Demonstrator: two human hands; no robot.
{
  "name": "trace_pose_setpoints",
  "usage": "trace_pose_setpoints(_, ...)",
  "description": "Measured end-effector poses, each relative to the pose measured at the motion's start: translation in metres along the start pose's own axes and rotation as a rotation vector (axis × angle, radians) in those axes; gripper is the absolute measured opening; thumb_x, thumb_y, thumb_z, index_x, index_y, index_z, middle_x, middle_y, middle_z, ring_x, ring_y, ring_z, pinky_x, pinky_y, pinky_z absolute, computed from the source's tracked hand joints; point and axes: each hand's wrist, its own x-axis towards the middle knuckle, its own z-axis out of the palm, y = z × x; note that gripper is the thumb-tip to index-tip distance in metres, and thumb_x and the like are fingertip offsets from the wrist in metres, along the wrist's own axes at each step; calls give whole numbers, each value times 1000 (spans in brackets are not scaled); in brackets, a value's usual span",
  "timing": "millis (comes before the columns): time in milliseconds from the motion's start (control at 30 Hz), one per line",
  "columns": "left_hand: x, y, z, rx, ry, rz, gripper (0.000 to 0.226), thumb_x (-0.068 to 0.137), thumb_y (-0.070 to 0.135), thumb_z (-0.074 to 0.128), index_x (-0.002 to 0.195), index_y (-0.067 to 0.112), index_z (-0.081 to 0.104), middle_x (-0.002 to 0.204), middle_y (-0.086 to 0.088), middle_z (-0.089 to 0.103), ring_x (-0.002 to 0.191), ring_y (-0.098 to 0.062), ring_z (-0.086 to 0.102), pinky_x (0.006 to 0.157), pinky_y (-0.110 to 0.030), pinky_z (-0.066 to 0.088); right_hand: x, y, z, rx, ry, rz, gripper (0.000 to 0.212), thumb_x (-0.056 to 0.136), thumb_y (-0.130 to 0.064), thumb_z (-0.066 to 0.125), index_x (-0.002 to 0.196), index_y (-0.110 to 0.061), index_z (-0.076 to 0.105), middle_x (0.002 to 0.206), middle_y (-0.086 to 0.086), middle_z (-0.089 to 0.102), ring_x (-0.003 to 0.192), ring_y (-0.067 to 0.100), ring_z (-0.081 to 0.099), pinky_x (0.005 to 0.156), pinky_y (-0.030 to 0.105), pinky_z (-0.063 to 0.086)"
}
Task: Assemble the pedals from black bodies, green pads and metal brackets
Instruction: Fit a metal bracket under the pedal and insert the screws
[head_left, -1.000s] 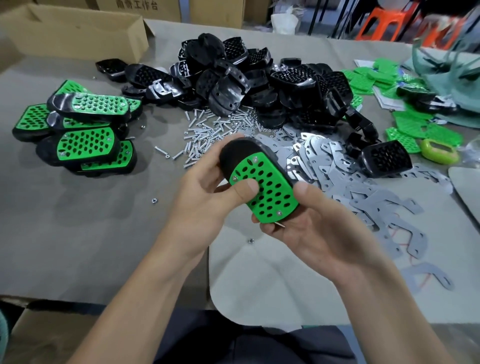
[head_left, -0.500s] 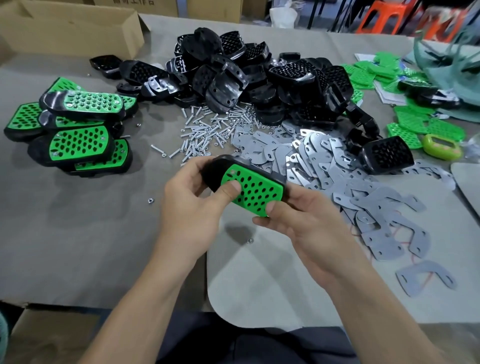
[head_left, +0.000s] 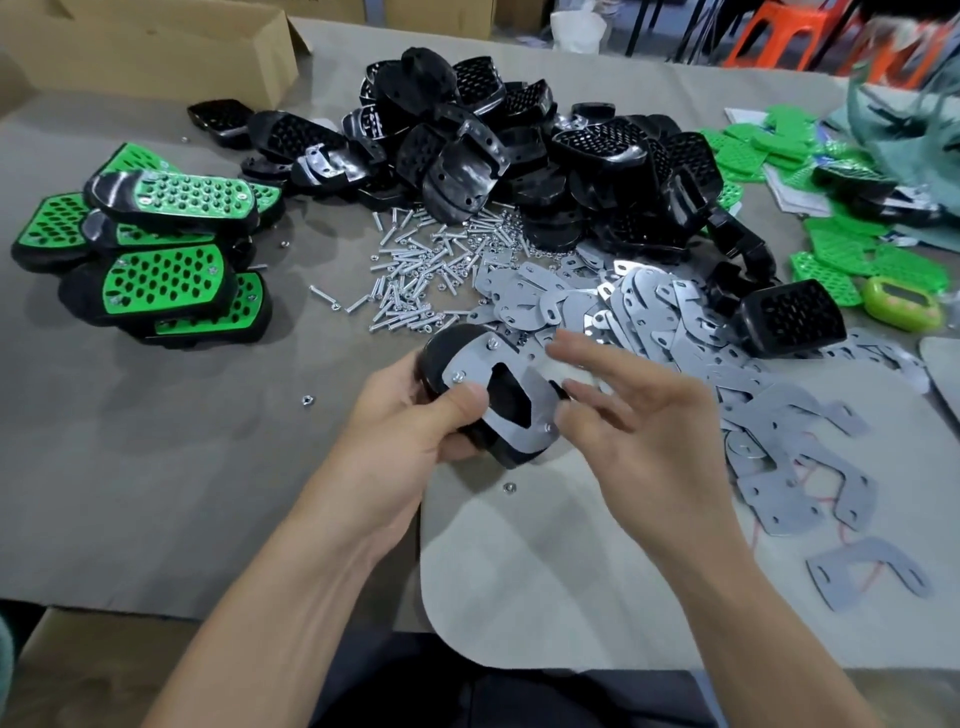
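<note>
A bracketed pedal (head_left: 506, 400) is gripped by the left hand (head_left: 410, 421); the right hand (head_left: 649, 431) is held open. Finished pedals (head_left: 161, 254) are stacked at left; heaped black bodies (head_left: 519, 156) and brackets (head_left: 649, 312) await assembly.

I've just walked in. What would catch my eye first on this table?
The left hand grips a black pedal, metal bracket facing up, with the right hand open beside it. Behind rises a heap of black bodies; finished green-padded pedals lie stacked at left.
</note>
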Motion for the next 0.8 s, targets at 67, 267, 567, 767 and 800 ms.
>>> trace_pose_setpoints(67, -2, 3, 4, 27, 10, 45, 28, 95, -8, 58, 116, 7, 70, 109, -21, 75, 96, -29, 74, 75, -43, 64, 10, -5, 3, -51, 22, 4, 35, 84, -3, 68, 104, -30, 78, 97, -20, 77, 99, 0, 71, 86, 19, 56)
trace_pose_setpoints(267, -5, 13, 10, 151, 104, 144, 37, 69, 3, 64, 103, 13, 77, 102, -28, 72, 85, -30, 68, 82, -69, 55, 31, -22, 12, -417, -49, -115, 25, 79, -24, 72, 98, -39, 71, 86, -30, 68, 73, -2, 67, 71, 19, 53)
trace_pose_setpoints(567, -6, 12, 16, 367, 267, 220, 29, 56, 24, 74, 84, 31, 80, 73, -13, 73, 59, -21, 64, 52, -44, 59, 18, -41, 20, -772, 27, -405, 17, 87, -13, 67, 73, -12, 58, 58, -4, 52, 55, 25, 49, 54, 37, 42)
trace_pose_setpoints(767, -13, 16, 25, 629, 408, 378, 30, 63, 36, 71, 92, 29, 75, 70, -3, 72, 68, -30, 67, 57, -45, 57, 9, -49, 32, -633, 82, -196, 29, 94, -16, 60, 67, -14, 53, 53, -8, 40, 55, 15, 40, 57, 25, 29)
trace_pose_setpoints(800, -14, 16, 25, 668, 424, 403, 27, 65, 34, 72, 90, 27, 74, 68, -2, 69, 65, -29, 65, 55, -45, 55, 11, -48, 33, -570, 79, -103, 30, 95, -20, 60, 66, -15, 55, 51, -6, 44, 55, 13, 44, 55, 21, 33)
